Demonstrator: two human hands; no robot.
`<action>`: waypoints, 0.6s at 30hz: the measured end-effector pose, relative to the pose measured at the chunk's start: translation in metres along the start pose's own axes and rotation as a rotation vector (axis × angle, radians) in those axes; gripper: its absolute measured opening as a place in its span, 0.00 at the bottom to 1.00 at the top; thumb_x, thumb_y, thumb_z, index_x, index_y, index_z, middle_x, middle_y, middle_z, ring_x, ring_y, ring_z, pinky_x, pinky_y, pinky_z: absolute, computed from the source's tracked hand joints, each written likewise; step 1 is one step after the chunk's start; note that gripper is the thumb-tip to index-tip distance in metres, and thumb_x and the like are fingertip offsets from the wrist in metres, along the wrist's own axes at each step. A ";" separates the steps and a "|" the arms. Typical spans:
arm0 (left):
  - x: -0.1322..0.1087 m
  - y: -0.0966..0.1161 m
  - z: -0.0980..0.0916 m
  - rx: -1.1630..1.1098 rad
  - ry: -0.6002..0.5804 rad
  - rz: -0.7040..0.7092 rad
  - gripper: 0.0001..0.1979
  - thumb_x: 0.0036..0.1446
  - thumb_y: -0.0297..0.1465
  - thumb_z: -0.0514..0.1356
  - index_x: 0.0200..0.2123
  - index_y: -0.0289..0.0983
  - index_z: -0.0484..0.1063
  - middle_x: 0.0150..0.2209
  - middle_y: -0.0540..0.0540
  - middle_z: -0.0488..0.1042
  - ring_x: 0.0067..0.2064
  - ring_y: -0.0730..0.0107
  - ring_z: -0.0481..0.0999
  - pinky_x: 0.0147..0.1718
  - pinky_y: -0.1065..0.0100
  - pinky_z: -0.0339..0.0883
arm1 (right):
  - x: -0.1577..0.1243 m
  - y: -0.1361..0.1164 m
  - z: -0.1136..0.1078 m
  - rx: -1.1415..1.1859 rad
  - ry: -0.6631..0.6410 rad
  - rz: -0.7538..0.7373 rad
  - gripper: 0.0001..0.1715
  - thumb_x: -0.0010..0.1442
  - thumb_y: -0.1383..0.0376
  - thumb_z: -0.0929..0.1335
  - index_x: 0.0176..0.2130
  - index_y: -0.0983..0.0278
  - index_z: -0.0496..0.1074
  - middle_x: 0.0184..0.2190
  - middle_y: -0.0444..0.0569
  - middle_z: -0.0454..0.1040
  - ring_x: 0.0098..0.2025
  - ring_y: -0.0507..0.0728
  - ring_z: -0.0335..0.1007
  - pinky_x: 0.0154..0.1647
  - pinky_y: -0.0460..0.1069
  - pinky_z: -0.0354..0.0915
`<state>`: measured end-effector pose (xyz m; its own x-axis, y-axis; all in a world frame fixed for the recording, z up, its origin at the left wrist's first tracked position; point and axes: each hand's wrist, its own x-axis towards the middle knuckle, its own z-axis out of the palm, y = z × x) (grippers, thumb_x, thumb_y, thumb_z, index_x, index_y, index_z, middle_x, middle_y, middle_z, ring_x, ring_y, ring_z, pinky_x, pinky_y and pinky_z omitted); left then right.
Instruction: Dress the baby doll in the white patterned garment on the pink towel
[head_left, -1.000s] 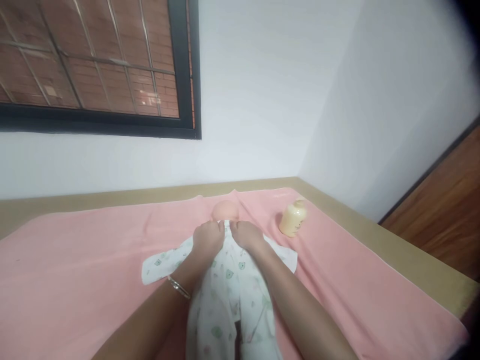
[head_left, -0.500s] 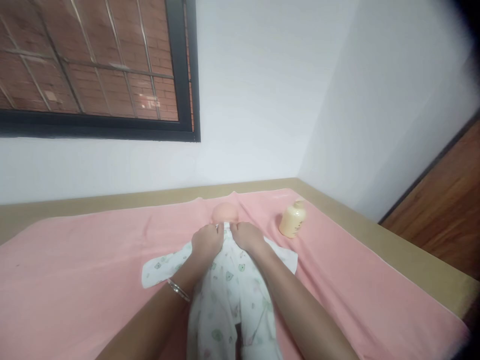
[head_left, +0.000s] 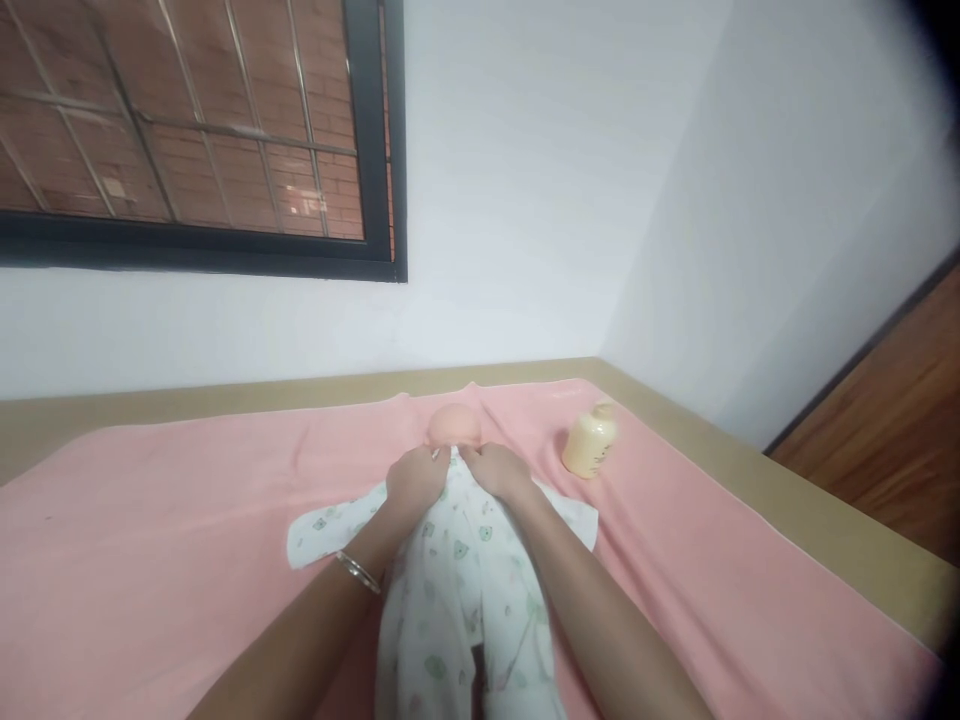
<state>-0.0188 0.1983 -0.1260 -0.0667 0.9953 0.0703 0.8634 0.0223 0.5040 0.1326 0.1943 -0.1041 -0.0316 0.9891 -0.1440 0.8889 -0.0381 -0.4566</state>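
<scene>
A white baby romper (head_left: pixel 461 560) with small green prints lies lengthwise before me, its sleeves spread to both sides and its legs toward me. At its neckline, my left hand (head_left: pixel 418 482) pinches the cloth from the left, a silver bangle on that wrist. Close beside it, my right hand (head_left: pixel 496 472) grips the same neckline from the right. Just beyond my fingers shows the bare round head of a doll (head_left: pixel 454 424). The rest of the doll is hidden by the romper and my hands.
A pink sheet (head_left: pixel 187 530) covers the tan surface (head_left: pixel 825 500). To the right of the doll's head stands a pale yellow bottle (head_left: pixel 590 442). White walls (head_left: pixel 525 200) rise behind, with a barred window (head_left: pixel 225 150) at upper left and wooden panelling (head_left: pixel 885 420) at right.
Both hands keep hold of the neckline, and the cloth between them has shifted slightly. The whole view has moved a little; the doll and the bottle stay in place.
</scene>
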 end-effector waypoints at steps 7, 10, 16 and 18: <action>-0.001 0.003 -0.003 -0.003 -0.011 -0.021 0.29 0.56 0.49 0.41 0.39 0.37 0.75 0.41 0.38 0.76 0.41 0.56 0.74 0.37 0.64 0.61 | 0.004 0.008 0.013 0.015 0.114 -0.011 0.41 0.60 0.43 0.48 0.42 0.65 0.73 0.39 0.58 0.75 0.42 0.62 0.70 0.39 0.51 0.60; -0.001 0.003 -0.003 -0.006 -0.007 -0.013 0.29 0.57 0.49 0.41 0.38 0.36 0.75 0.40 0.38 0.77 0.41 0.56 0.74 0.36 0.64 0.62 | 0.004 0.009 0.013 0.019 0.116 -0.024 0.40 0.60 0.43 0.48 0.43 0.64 0.73 0.39 0.56 0.75 0.42 0.61 0.70 0.39 0.51 0.60; 0.000 0.002 -0.004 -0.007 -0.017 -0.008 0.28 0.56 0.49 0.42 0.36 0.36 0.74 0.38 0.38 0.77 0.39 0.56 0.75 0.35 0.64 0.62 | 0.002 0.008 0.011 0.026 0.132 -0.024 0.39 0.61 0.43 0.49 0.42 0.64 0.74 0.40 0.56 0.75 0.43 0.62 0.70 0.40 0.52 0.60; 0.000 0.002 -0.003 -0.001 -0.014 -0.013 0.29 0.56 0.49 0.42 0.36 0.36 0.74 0.38 0.38 0.77 0.40 0.56 0.75 0.35 0.65 0.62 | 0.001 0.007 0.010 0.031 0.137 -0.024 0.39 0.61 0.43 0.49 0.42 0.65 0.74 0.40 0.57 0.75 0.43 0.62 0.70 0.40 0.51 0.60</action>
<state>-0.0185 0.1979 -0.1218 -0.0711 0.9961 0.0520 0.8621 0.0351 0.5055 0.1345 0.1937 -0.1169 0.0122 0.9998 -0.0127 0.8742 -0.0169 -0.4853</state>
